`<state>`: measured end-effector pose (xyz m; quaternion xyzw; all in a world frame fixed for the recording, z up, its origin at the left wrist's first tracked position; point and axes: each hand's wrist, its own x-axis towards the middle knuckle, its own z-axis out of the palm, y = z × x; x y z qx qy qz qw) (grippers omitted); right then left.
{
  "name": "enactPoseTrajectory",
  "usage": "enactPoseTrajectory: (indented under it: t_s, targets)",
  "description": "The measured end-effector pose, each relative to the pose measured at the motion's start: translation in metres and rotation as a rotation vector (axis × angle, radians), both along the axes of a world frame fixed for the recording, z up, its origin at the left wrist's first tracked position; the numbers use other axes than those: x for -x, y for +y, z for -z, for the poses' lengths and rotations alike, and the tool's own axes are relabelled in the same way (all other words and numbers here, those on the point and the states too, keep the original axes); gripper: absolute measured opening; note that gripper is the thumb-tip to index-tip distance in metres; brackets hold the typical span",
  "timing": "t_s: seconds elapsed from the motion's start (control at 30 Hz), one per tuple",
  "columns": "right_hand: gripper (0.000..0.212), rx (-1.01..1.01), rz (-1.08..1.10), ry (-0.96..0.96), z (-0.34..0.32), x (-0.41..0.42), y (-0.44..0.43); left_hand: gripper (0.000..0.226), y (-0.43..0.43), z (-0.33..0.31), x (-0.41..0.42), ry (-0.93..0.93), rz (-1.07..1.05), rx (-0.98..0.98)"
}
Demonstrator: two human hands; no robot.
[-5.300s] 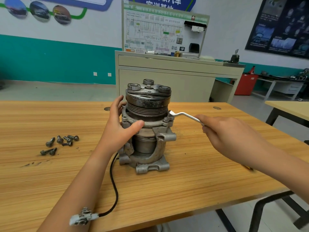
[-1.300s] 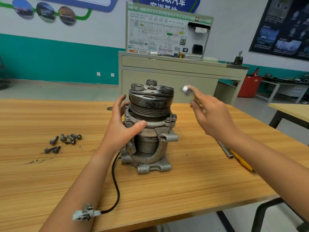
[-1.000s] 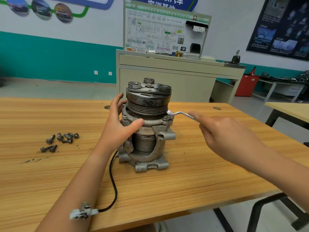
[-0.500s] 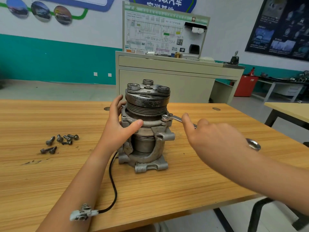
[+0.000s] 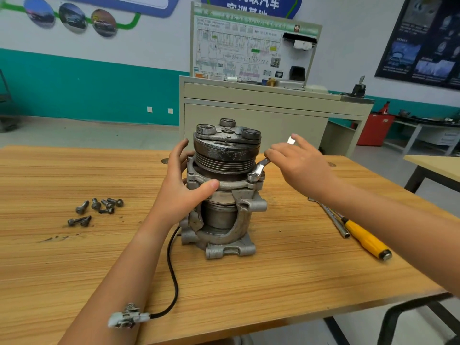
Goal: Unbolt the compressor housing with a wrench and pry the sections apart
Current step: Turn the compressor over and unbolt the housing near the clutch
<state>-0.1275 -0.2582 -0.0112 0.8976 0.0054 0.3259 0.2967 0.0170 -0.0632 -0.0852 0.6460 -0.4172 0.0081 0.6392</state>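
Head view: the compressor stands upright near the middle of the counter, pulley end up, and the left hand hides its left side. That hand's fingers wrap round behind the body, so only some of them show, while the thumb presses on the front of the flange. The wrench has its ring end seated on a flange bolt at the right of the compressor. Its shaft slopes up and disappears under the right hand, with only the far tip showing above the fingers. That hand holds the wrench with its fingers curled over the shaft. The thumb is hidden and the hand is slightly blurred. To the right, the forearm covers the upper ends of a yellow-handled screwdriver and a metal rod lying just beside it. Loose bolts lie well to the left. A black cable runs from the compressor's base to a grey connector, which the left forearm partly overlaps. Behind, a training board reads "HV" in its header, and its finer print is too small to read. Above it, a blue sign bears Chinese characters cut off by the top edge.
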Motion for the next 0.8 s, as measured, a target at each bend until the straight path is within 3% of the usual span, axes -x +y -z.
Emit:
enactPoseTrajectory:
  t_s: [0.1,0.2,0.3,0.5,0.67,0.8]
  targets:
    - [0.027,-0.106,-0.069,-0.034,0.008,-0.004,0.004,0.093,0.0,-0.001,-0.001,-0.007,0.0,0.006]
    - [0.021,-0.407,-0.1,-0.119,0.011,0.017,0.015,0.09,-0.001,0.0,-0.001,-0.016,0.008,0.005]
    - [0.031,-0.591,-0.073,-0.139,0.01,0.05,0.03,0.086,-0.002,0.002,-0.001,-0.03,-0.004,0.005]
    - [0.041,-0.427,0.249,0.218,-0.001,0.084,0.057,0.093,-0.001,0.0,0.002,-0.017,-0.009,0.008]
    - [0.038,-0.225,0.357,0.206,-0.009,0.071,0.068,0.092,0.0,0.0,0.003,-0.004,-0.011,-0.002]
    - [0.039,-0.246,0.382,0.199,-0.012,0.067,0.068,0.086,-0.001,0.0,0.003,-0.005,-0.028,-0.009]
